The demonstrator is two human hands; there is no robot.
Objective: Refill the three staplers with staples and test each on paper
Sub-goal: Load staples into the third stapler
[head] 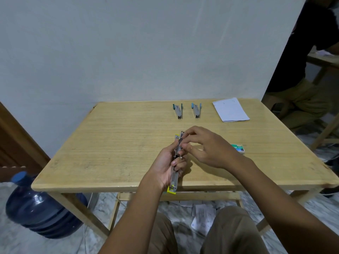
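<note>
The right hand (207, 146) hides, perhaps, staples at the yellow stapler (176, 158).

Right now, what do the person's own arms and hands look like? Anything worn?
Both bare: left hand and right hand ungloved, no rings visible. Left forearm and right forearm uncovered down to the frame edge, no sleeves in view. No watch, band or markings on either wrist.
</note>
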